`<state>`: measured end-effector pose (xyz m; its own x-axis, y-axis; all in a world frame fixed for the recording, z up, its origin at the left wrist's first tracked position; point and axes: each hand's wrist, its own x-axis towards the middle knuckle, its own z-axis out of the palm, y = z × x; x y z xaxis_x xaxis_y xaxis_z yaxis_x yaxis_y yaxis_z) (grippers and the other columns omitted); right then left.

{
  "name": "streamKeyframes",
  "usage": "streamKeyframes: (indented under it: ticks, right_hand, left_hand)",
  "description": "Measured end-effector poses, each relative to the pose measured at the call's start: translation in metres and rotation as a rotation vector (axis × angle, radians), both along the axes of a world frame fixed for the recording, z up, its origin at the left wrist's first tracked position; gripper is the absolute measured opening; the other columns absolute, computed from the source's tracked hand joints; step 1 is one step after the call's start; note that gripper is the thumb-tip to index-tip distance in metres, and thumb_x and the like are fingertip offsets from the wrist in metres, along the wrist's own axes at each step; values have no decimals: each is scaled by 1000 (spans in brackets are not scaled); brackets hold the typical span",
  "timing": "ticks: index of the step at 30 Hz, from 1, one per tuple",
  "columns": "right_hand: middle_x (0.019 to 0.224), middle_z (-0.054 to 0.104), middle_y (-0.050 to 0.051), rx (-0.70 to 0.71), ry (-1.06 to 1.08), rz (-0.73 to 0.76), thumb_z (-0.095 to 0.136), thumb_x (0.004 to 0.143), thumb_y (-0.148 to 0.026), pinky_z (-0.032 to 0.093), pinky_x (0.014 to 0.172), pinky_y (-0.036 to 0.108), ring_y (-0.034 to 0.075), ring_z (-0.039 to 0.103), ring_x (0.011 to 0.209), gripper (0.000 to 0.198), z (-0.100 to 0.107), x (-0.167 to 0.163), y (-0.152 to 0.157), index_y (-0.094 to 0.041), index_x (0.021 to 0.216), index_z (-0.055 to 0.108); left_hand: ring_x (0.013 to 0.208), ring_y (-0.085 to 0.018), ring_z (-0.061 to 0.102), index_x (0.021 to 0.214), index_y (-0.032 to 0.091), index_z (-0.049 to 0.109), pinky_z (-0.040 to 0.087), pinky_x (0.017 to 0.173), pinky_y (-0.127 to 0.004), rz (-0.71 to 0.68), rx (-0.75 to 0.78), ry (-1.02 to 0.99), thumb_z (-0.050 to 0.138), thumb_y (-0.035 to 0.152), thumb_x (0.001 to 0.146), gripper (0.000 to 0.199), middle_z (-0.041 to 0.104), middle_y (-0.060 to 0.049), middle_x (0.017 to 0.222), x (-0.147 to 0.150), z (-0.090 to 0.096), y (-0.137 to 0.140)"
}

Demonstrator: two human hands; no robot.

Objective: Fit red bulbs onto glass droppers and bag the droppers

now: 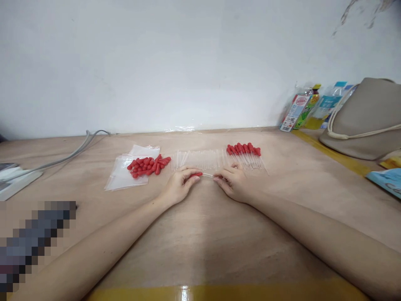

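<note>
My left hand (182, 183) pinches a red rubber dropper bulb (196, 174) between thumb and fingers. A clear glass dropper tube (207, 175) runs from the bulb's right end to my right hand (232, 182), whose fingertips are closed on it. Whether the tube sits inside the bulb is hidden by my left fingers. Behind my hands lies a row of clear tubes (197, 159). Loose red bulbs (147, 166) are heaped to the left. On the right, assembled droppers (244, 152) with red bulbs lie side by side, bulbs toward the wall.
Clear plastic bags (120, 175) lie under the loose bulbs. A grey cable (75, 151) crosses the table's left side, above a pixelated dark object (34, 238). Drink bottles (324, 109) and a beige bag (366, 119) stand at the back right. Yellow tape (335, 152) crosses the tabletop.
</note>
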<state>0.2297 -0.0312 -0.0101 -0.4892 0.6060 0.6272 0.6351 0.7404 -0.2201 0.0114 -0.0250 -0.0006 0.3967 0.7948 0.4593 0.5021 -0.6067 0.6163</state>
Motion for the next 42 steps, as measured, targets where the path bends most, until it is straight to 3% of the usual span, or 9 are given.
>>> streamKeyframes:
  ticks: [14,24,32,42]
  right_hand:
    - [77,63,1,-59,-78,97,44,88,-23,25,78,32,11,53,69,20,6,3,2,-19,88,63]
    - [77,64,2,14,-175,12,42,87,-23,24,73,31,12,53,69,23,11,1,-3,-20,87,65]
    - [64,59,1,70,-160,20,36,88,-23,21,66,30,11,47,58,28,7,-6,-4,-16,74,58]
    - [62,59,1,-18,-230,33,35,87,-23,22,68,30,11,46,56,29,8,-12,-2,-15,66,54]
  left_hand:
    - [74,-14,60,87,19,65,47,69,-26,-95,41,84,52,26,84,15,67,-2,82,1,3,-7]
    - [73,-14,60,86,19,64,47,66,-25,-79,68,155,51,28,84,16,66,-2,80,2,-1,-8]
    - [69,-14,58,87,18,62,45,64,-25,-81,130,190,49,29,85,18,64,-3,77,3,1,-10]
    - [70,-14,57,91,16,62,45,65,-26,-147,211,229,47,27,86,18,62,-4,77,4,0,-9]
